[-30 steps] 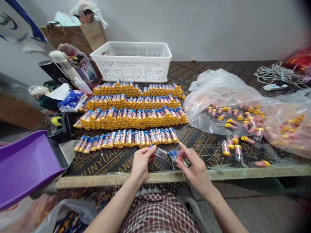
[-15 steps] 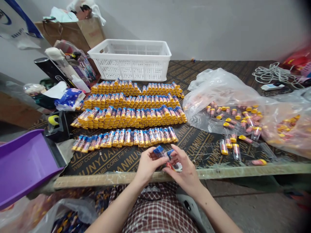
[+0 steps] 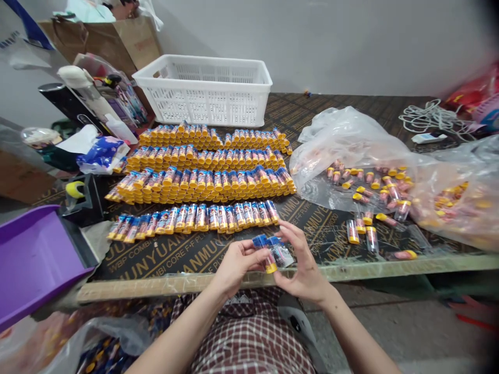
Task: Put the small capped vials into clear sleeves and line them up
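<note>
Near the table's front edge, my left hand (image 3: 238, 265) pinches a small clear tube (image 3: 268, 261) with a blue top and a yellow base. Close beside it, my right hand (image 3: 299, 259) has its thumb and fingers curved around a small blue-and-clear packet (image 3: 281, 253). Just beyond my hands lies a front row of blue-and-yellow tubes (image 3: 201, 217), with stacked rows of the same tubes (image 3: 210, 182) behind it. To the right, loose yellow-capped tubes (image 3: 371, 239) lie on the dark table (image 3: 323, 228).
A white basket (image 3: 206, 98) stands behind the rows. At right is a clear plastic bag (image 3: 351, 135) with many tubes. On the left are a purple dustpan (image 3: 42, 259), a tape dispenser (image 3: 83, 200) and bottles (image 3: 91, 93). White cable (image 3: 432, 117) lies at the back right.
The tube in my left hand is now turned so that its yellow base shows. My right hand's fingers have spread wider, and the packet beside the tube shows more. The whole view has shifted slightly.
</note>
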A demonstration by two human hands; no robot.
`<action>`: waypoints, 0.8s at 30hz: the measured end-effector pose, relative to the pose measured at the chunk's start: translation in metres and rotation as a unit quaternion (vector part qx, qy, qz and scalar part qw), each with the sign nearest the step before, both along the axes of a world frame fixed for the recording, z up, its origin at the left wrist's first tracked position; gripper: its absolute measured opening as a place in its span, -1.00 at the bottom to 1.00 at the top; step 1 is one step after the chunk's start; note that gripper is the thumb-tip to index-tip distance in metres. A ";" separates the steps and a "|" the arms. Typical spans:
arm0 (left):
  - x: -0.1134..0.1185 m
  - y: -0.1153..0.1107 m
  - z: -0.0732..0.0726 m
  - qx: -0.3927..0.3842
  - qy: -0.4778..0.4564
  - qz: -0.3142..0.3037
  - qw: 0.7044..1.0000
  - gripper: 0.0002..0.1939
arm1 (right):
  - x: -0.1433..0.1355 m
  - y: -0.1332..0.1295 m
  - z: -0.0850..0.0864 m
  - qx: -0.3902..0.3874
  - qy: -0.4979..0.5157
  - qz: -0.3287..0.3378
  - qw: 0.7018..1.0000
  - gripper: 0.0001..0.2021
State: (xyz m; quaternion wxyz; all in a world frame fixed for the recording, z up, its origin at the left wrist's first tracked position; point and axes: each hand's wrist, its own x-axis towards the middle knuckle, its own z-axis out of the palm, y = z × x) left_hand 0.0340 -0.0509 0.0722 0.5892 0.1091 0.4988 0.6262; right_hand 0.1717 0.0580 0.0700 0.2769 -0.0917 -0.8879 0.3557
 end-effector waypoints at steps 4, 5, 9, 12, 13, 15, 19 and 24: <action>0.003 0.002 0.005 0.006 -0.016 -0.021 1.000 -0.67 | 0.000 0.003 0.001 -0.075 -0.025 0.062 0.995 -0.10; 0.004 0.002 0.006 0.006 -0.021 -0.027 0.999 -0.67 | 0.001 0.003 0.001 -0.094 -0.034 0.076 0.992 -0.10; 0.006 0.004 0.008 0.007 -0.025 -0.041 0.999 -0.67 | 0.003 0.002 -0.001 -0.152 -0.033 0.081 0.985 -0.12; 0.008 0.004 0.008 0.003 -0.026 -0.043 0.999 -0.65 | 0.004 0.001 -0.003 -0.174 -0.024 0.069 0.982 -0.11; 0.008 0.004 0.008 0.001 -0.027 -0.043 0.999 -0.65 | 0.004 0.000 -0.004 -0.177 -0.022 0.069 0.981 -0.11; 0.008 0.004 0.008 -0.002 -0.027 -0.042 0.999 -0.63 | 0.003 0.000 -0.005 -0.184 -0.016 0.066 0.980 -0.10; 0.008 0.004 0.008 -0.002 -0.030 -0.044 0.999 -0.61 | 0.003 -0.003 -0.007 -0.192 -0.003 0.064 0.979 -0.09; 0.007 0.009 -0.002 -0.002 0.017 -0.033 0.999 -0.56 | -0.002 0.014 -0.006 -0.160 0.012 0.061 0.985 -0.11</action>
